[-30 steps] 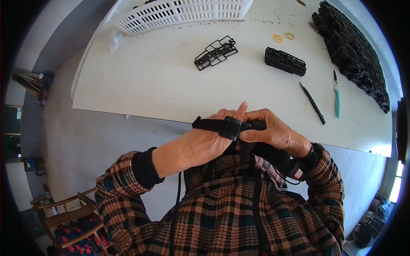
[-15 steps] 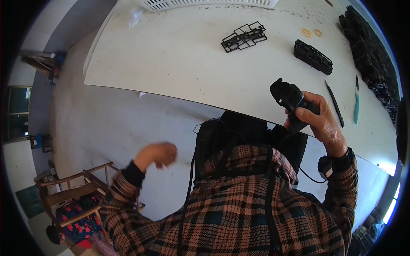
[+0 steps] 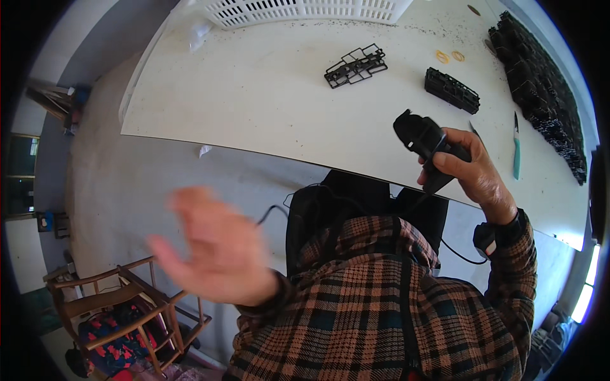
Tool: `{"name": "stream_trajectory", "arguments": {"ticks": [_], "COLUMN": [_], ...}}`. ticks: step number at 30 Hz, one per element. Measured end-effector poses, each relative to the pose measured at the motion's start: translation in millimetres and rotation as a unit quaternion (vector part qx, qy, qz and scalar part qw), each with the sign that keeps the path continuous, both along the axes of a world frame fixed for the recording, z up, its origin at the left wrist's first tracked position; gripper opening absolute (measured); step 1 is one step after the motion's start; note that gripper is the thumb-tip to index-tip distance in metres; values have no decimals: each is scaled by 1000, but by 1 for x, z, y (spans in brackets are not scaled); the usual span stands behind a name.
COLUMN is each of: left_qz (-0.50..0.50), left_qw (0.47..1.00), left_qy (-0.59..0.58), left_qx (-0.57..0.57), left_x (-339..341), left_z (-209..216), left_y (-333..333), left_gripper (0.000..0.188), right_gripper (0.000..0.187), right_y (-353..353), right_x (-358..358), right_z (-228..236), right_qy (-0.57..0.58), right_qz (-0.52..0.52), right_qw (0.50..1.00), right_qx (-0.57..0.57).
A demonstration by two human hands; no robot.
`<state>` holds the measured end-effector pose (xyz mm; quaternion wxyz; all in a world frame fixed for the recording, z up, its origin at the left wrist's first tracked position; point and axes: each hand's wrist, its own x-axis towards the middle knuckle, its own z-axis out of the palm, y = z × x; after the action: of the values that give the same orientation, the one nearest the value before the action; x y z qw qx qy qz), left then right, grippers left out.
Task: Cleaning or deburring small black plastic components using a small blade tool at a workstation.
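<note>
My right hand [image 3: 478, 170] is closed around a black handheld device [image 3: 419, 134] with a rounded, hooded end, held over the table's front edge. Its exact kind does not show. My left hand [image 3: 219, 251] is raised off the table at the left, smeared by motion, with the thumb apart from the other fingers and nothing seen in it. Beyond the device lies a black plastic block [image 3: 452, 90] made of stacked frame-like parts. To its left is a flat, open black plastic frame [image 3: 356, 66]. A knife with a teal handle [image 3: 516, 157] lies right of my right hand.
The white table [image 3: 222, 95] has dark crumbs scattered on it. A white slotted basket [image 3: 305, 14] stands at the far edge. Two yellow rubber bands [image 3: 443, 57] lie near a heap of black plastic parts [image 3: 540, 95] on the right. A wooden chair [image 3: 105, 298] stands lower left.
My left hand has come up closer to the camera and its fingers have spread. My right hand keeps its hold on the black device. The whole view has shifted slightly.
</note>
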<state>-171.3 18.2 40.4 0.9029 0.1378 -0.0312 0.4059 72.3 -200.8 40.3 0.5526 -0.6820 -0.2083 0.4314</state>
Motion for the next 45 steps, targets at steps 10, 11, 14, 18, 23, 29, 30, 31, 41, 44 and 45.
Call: {"name": "stream_trajectory", "arguments": {"ticks": [10,11,14,18,23,29,30,31,41,44,45], "left_qz": [238,252,302,328,159,200,203,102,-132,-165,-168], "left_qw": [908,902,855,794,840,871,896,854,637,660,671], "left_qy": [-316,-329,-377,-346,-59,77,72,103,255,297,327], "left_qx": [139,123,190,376,515,442,389,499,715,670,644], "left_x": [28,46,52,34,23,20,28,33,63,79,80], "left_z": [82,95,122,141,141,-1,-10,1,26,4,0], "left_y": [-6,-18,-19,-7,10,12,-4,-17,-17,-30,-34], "left_gripper": [20,18,15,12,24,18,17,14,7,14,17], "right_gripper": [34,28,24,27,24,22,20,20,22,24,24], "right_y": [1,-1,-24,-36,-22,-36,-34,-36,-22,-19,-18], "right_x": [-21,-20,-19,-19,-24,-24,-25,-26,-21,-18,-18], "right_z": [27,23,21,24,27,26,25,25,22,7,4], "right_qy": [-15,-28,-27,-10,-2,3,9,16,14,35,37], "right_qz": [21,28,9,-20,8,3,16,15,42,41,45], "right_qw": [1000,999,996,996,994,995,996,996,994,993,992], "right_qx": [1,30,84,88,105,98,84,85,95,103,108]}}
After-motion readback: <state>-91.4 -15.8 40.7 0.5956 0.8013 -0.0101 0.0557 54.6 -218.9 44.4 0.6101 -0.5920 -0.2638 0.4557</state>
